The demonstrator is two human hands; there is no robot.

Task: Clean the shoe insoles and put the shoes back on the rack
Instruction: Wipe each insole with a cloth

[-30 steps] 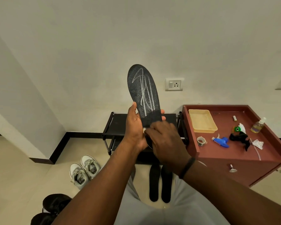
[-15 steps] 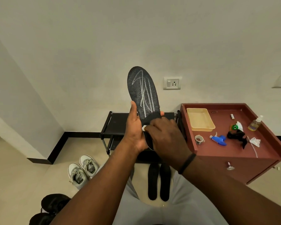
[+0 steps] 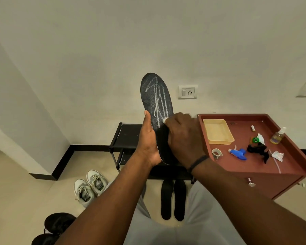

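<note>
A black insole [image 3: 155,96] with white scribbles stands upright in front of me. My left hand [image 3: 149,142] grips its lower left edge. My right hand [image 3: 184,137] presses a small white wipe [image 3: 165,120] against the insole's middle; only a corner of the wipe shows. Two more black insoles [image 3: 173,198] lie side by side on the floor below. A pair of white sneakers [image 3: 89,187] sits on the floor to the left, and black shoes [image 3: 55,227] are at the bottom left. The black shoe rack [image 3: 127,137] stands against the wall behind my hands.
A red-brown cabinet [image 3: 290,175] on the right carries a beige tray [image 3: 217,131], a tape roll [image 3: 216,152], a blue spray head [image 3: 238,152], a black object [image 3: 258,149] and a small bottle [image 3: 277,136]. Wall sockets [image 3: 187,91] are above.
My right hand with the wipe has slid up the insole from the heel part toward the middle. The lower part of the insole now looks free of scribbles.
</note>
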